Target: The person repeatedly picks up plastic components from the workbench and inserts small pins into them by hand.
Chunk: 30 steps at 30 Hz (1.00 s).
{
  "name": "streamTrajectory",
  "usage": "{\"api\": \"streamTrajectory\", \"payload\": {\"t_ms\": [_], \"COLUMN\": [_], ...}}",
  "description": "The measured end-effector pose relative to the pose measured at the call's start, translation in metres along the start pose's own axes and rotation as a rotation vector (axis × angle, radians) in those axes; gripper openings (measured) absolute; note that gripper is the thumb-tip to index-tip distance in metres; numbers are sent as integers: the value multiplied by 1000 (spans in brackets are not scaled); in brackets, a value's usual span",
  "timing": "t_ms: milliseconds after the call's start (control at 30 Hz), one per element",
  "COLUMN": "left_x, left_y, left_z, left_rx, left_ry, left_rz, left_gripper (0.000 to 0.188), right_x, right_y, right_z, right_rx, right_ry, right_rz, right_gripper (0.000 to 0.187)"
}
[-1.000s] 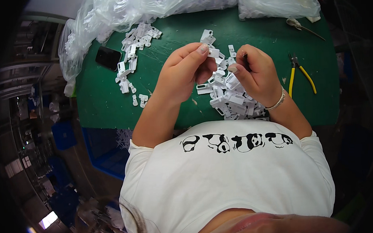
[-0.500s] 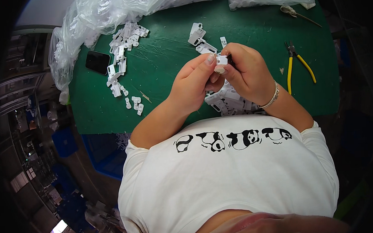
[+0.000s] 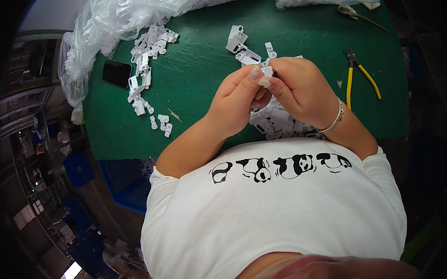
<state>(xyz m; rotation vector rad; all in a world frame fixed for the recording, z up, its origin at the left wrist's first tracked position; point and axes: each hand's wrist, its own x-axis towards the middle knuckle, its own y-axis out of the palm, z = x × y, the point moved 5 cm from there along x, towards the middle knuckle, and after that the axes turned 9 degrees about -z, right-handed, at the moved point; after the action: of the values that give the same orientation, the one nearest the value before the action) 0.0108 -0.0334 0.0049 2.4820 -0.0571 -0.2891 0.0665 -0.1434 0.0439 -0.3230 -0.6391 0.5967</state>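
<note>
Pinched between my two hands is a small white plastic part (image 3: 267, 71); most of it is hidden by the fingers. My left hand (image 3: 235, 96) is closed on its left side, thumb and forefinger at the part. My right hand (image 3: 299, 89) is closed around the other side, and a dark bit shows by its fingers. Under and behind the hands lies a pile of white plastic parts (image 3: 277, 121). Beyond the fingertips a few more white parts (image 3: 237, 39) rest on the green table (image 3: 199, 51).
Yellow-handled pliers (image 3: 351, 79) lie to the right. A black phone (image 3: 116, 73) sits at the left beside a row of white plastic pieces (image 3: 140, 83). Clear plastic bags (image 3: 128, 14) line the far edge, and a thin tool (image 3: 362, 17) lies at far right.
My right hand has turned slightly, its knuckles rolling over the part. Less of the white part shows between the fingers. Both hands stay in nearly the same place.
</note>
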Motion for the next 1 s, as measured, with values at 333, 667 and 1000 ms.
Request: {"api": "streamTrajectory", "payload": {"t_ms": [333, 667, 1000], "left_x": [2, -3, -3], "left_y": [-5, 1, 0], "left_z": [-12, -6, -6], "left_rx": [53, 48, 17], "left_ry": [162, 79, 43], "left_rz": [82, 36, 55], "left_gripper": [35, 32, 31], "right_x": [-1, 0, -2], "right_y": [-10, -4, -1], "right_z": [0, 0, 3], "right_rx": [73, -28, -73], "right_ry": [-7, -63, -77], "right_rz": [-129, -110, -122], "right_gripper": [30, 29, 29]}}
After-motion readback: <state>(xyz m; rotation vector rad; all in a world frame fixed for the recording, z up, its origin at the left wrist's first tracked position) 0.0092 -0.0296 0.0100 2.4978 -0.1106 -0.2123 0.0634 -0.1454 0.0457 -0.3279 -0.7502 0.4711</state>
